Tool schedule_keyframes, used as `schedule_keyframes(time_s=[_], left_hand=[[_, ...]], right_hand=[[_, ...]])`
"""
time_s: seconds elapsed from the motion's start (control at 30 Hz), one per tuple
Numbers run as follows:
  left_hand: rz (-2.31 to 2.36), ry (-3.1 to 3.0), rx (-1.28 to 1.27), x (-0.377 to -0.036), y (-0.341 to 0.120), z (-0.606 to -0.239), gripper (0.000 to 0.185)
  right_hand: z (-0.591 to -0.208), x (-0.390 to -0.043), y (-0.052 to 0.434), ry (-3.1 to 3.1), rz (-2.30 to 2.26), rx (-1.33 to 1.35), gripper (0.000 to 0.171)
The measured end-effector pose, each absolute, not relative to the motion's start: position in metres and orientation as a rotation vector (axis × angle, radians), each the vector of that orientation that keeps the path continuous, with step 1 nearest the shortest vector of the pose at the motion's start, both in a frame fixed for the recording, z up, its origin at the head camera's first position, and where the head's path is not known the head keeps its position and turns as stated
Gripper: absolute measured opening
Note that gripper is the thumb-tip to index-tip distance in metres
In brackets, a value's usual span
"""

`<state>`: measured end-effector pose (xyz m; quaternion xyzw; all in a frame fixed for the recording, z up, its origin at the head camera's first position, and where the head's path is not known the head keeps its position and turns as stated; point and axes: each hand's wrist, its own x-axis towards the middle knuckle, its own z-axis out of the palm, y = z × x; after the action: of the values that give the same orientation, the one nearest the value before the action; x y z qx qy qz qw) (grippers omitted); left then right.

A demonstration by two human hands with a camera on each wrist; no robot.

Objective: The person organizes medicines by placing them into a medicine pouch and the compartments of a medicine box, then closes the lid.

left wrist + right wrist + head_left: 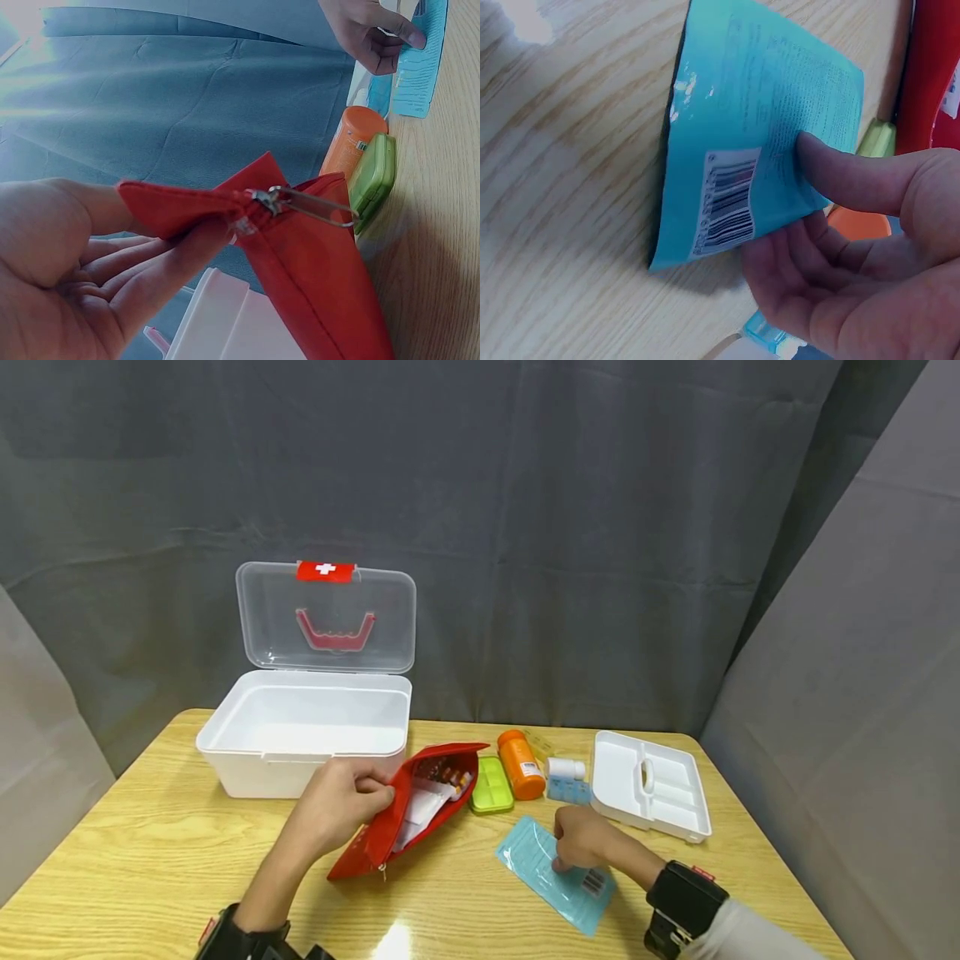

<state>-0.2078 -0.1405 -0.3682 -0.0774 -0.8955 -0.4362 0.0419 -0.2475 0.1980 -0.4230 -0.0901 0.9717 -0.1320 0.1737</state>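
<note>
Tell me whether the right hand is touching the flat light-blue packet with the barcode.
Touching. The right wrist view shows the right hand pinching the flat light-blue packet, thumb on its printed face and fingers beneath its edge.

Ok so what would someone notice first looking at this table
Probably the red pouch at the table's middle, held open at its edge by the left hand. To its right, the right hand pinches a blue packet with a barcode. Behind stands a white first-aid box, lid raised.

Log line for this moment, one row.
left hand: holds red pouch open | right hand: pinches blue packet on table
</note>
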Motion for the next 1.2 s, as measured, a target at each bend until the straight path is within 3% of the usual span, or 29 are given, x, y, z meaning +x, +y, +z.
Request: schedule_keyframes(time_s=[0.33,0.5,0.77,1.2], left_hand=[[-1.357,-2.735,-0.238,-0.207,-0.143,-0.368,0.009],[-1.374,-2.727,-0.243,-0.207,-0.143,-0.366,0.009],[-1.360,-2.737,-0.239,-0.208,-0.143,-0.367,0.010],[-1.349,-2.746,-0.232,-0.209,-0.141,-0.368,0.011]], right_hand=[[-0.415,-0.246,0.199,2.734,-0.406,-0.344,0.025],[-0.401,-0.245,0.200,2.715,-0.496,-0.440,0.037],[-0.380,-0.243,0.192,2.609,-0.677,-0.482,0.016],[-0.367,-0.241,0.184,2.662,-0.631,-0.605,0.015]])
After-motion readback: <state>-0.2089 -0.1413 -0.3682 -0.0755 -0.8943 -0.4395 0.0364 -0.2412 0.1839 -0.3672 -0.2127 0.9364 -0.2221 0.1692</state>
